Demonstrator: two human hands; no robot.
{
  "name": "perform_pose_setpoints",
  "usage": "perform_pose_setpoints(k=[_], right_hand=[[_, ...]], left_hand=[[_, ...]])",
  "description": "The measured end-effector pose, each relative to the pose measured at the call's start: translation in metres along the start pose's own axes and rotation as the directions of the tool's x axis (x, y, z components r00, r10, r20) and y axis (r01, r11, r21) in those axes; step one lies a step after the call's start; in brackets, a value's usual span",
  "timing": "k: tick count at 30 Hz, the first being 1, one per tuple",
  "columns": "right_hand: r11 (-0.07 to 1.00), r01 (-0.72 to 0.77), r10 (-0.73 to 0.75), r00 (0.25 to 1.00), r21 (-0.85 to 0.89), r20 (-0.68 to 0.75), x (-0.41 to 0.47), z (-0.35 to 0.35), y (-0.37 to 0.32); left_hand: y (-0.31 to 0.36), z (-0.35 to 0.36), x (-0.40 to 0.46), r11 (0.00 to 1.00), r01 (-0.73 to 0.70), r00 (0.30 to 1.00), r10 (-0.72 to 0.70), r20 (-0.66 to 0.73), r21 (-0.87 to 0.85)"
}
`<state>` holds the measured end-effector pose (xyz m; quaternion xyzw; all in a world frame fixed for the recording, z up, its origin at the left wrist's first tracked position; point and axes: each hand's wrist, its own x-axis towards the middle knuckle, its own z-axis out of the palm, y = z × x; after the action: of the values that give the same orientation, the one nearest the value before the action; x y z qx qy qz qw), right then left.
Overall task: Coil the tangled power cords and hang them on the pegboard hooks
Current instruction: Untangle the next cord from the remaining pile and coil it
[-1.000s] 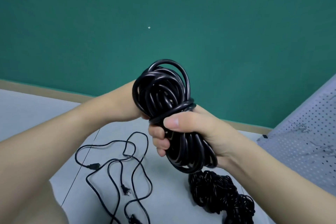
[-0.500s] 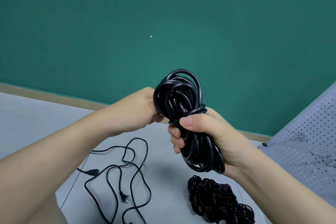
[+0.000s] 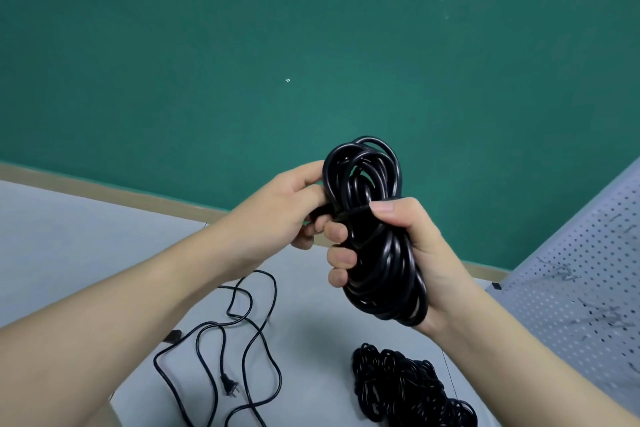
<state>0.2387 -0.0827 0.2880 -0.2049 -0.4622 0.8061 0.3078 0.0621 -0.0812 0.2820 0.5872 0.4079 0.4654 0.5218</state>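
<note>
The thick black rubber power cord coil [image 3: 377, 236] sits upright in my right hand [image 3: 412, 246], fingers and thumb wrapped round its middle, above the pale grey table [image 3: 311, 329]. My left hand [image 3: 287, 208] pinches the free end where it crosses the bundle. To finish well, I should pull this wrap tight and tuck the end under. The loops look glossy, stacked unevenly, fanning out at the top.

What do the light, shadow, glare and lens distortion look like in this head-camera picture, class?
Head view: soft, even light; faint shadow on the table under the hands; pale glare streaks on the coiled cord held by the right hand; wide-angle bending of the wall's base; the pegboard looks smeared at the right edge.
</note>
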Motion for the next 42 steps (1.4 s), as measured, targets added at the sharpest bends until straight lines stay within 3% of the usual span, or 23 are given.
perform_pose_setpoints(k=[8, 13, 17, 18, 21, 24, 27, 29, 32, 37, 39, 42], right_hand=[[0.999, -0.023, 0.023, 1.0, -0.048, 0.004, 0.001, -0.013, -0.001], [0.994, 0.002, -0.012, 0.996, -0.113, -0.086, 0.001, -0.011, -0.001], [0.962, 0.01, -0.076, 0.97, -0.273, -0.232, 0.003, -0.013, -0.008], [0.909, 0.011, -0.137, 0.952, -0.417, -0.273, 0.003, -0.014, -0.009], [0.603, -0.077, -0.35, 0.869, -0.794, -0.35, 0.002, -0.007, -0.002], [0.352, -0.067, -0.552, 0.79, -0.934, -0.265, 0.008, 0.001, 0.019], [0.264, -0.125, -0.645, 0.714, -0.956, -0.271, 0.015, 0.002, 0.026], [0.305, -0.191, -0.629, 0.695, -0.933, -0.348, 0.016, 0.0, 0.021], [0.513, -0.197, -0.517, 0.706, -0.835, -0.484, 0.014, -0.002, 0.007], [0.68, -0.021, -0.34, 0.876, -0.733, -0.341, 0.006, -0.011, -0.014], [0.734, 0.03, -0.289, 0.918, -0.678, -0.272, 0.006, -0.014, -0.013], [0.843, 0.072, -0.238, 0.939, -0.533, -0.25, 0.009, -0.017, -0.006]], left_hand=[[0.004, -0.003, -0.002, 0.954, 0.042, 0.995, -0.014, 0.097, -0.297], [0.001, -0.003, 0.0, 0.994, -0.093, 0.989, 0.098, 0.111, -0.053], [-0.002, 0.002, 0.004, 0.995, -0.096, 0.992, 0.098, -0.076, 0.021], [-0.004, 0.005, 0.005, 0.995, -0.092, 0.987, 0.095, -0.129, 0.027], [-0.008, 0.011, 0.009, 0.995, -0.074, 0.962, 0.09, -0.259, 0.073], [-0.013, 0.014, 0.011, 0.991, -0.054, 0.936, 0.094, -0.34, 0.126], [-0.011, 0.025, 0.008, 0.987, -0.062, 0.934, 0.111, -0.34, 0.151], [-0.009, 0.028, 0.007, 0.986, -0.054, 0.945, 0.102, -0.311, 0.159], [-0.005, 0.017, 0.005, 0.979, -0.101, 0.982, 0.127, -0.14, 0.177], [0.001, -0.005, 0.002, 0.956, -0.257, 0.962, 0.239, 0.132, 0.142], [-0.002, -0.006, 0.001, 0.945, -0.292, 0.953, 0.274, 0.129, 0.146], [-0.007, -0.006, 0.002, 0.904, -0.345, 0.934, 0.358, -0.006, 0.251]])
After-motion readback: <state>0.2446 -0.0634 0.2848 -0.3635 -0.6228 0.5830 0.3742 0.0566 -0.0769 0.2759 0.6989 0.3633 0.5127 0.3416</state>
